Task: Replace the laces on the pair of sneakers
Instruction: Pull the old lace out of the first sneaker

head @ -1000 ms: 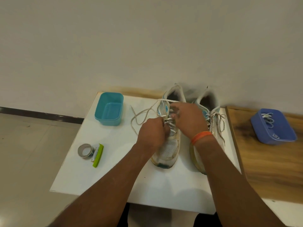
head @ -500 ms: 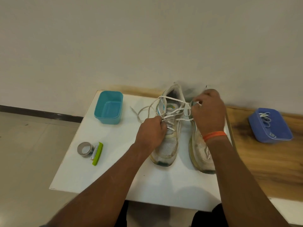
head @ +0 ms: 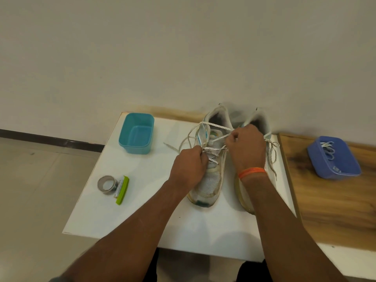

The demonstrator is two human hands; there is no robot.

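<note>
My left hand [head: 189,167] is curled tight, gripping the lace [head: 215,148] at the left sneaker's [head: 209,180] eyelets. My right hand [head: 247,147] pinches a taut strand of that lace above the tongue, covering much of the right sneaker [head: 262,123]. Both sneakers stand toes toward me at the back right of the white table [head: 142,216]; the right one sits close to its right edge. Open surface lies near me and leftward, short of the tape roll [head: 106,184] and teal tub [head: 136,132]. The blue tub [head: 333,159] holding laces sits on the wooden top [head: 329,200]. Since half a second ago, both hands have barely moved.
</note>
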